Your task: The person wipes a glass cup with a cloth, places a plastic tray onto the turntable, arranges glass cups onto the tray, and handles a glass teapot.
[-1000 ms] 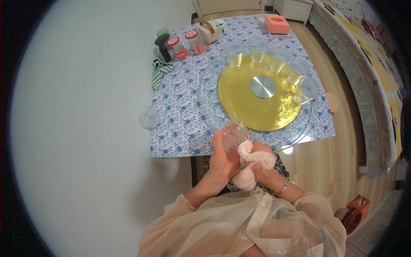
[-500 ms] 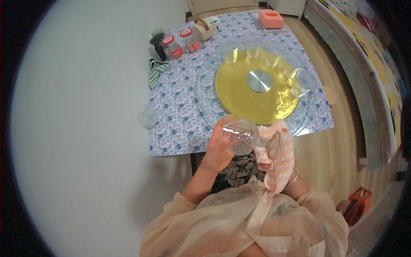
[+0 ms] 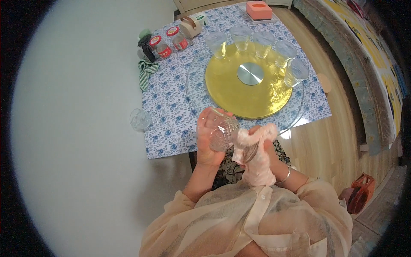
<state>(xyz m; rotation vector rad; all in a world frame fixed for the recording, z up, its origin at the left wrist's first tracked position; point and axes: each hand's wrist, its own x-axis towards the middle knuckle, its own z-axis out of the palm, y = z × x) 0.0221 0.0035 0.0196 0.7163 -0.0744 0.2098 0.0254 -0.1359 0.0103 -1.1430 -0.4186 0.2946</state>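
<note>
My left hand (image 3: 208, 143) is wrapped round a clear glass (image 3: 224, 132) with a patterned surface, held tilted above my lap at the table's near edge. Just to the right, my right hand (image 3: 271, 150) grips a pink-and-white cloth (image 3: 258, 169), which bunches over the fingers and hangs down. The cloth's upper left part lies against or very near the side of the glass; I cannot tell whether they touch. Some of the right fingers are hidden by the cloth.
A gold turntable (image 3: 222, 92) on a clear glass disc carries several ribbed tumblers (image 3: 296, 73) along its far and right side. Another patterned glass (image 3: 140, 120) stands at the table's left edge. Red-lidded jars (image 3: 161, 47), a green checked cloth (image 3: 148, 75) and a pink tissue box (image 3: 258, 10) sit farther back.
The glass has turned in my left hand and moved a little left. The cloth has shifted left with my right hand, which shows more now. The whole view has shifted slightly.
</note>
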